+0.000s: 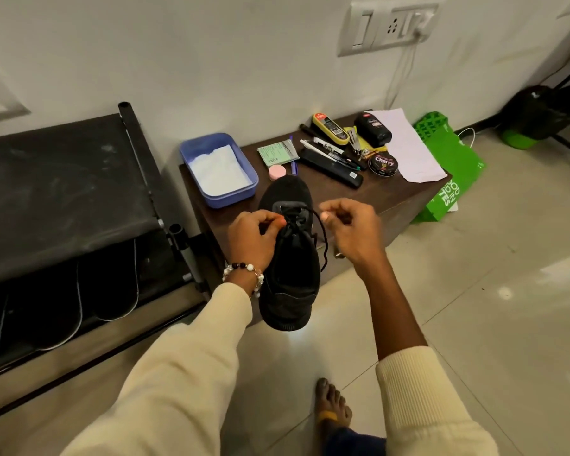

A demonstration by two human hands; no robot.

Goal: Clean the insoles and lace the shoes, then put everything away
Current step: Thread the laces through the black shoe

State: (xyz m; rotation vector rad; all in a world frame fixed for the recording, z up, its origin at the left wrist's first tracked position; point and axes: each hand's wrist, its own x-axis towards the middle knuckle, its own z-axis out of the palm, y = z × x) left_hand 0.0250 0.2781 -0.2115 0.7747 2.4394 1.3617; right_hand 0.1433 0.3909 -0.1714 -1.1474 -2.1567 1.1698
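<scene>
A black shoe [290, 274] lies on the front edge of a small brown table [405, 195], toe toward the wall, heel hanging over the edge. My left hand [254, 238] pinches the black lace at the eyelets on the shoe's left side. My right hand [352, 228] pinches the other lace end [323, 245], which loops down the shoe's right side. Two dark insoles [109, 284] with pale edges stand in the shoe rack at the left.
A blue tray [208, 195] with white powder sits at the table's back left. Polish tins, brushes, pens and a sheet of paper [405, 149] crowd the back right. A green bag [451, 172] leans beside the table. My bare foot [333, 406] stands on the tiled floor.
</scene>
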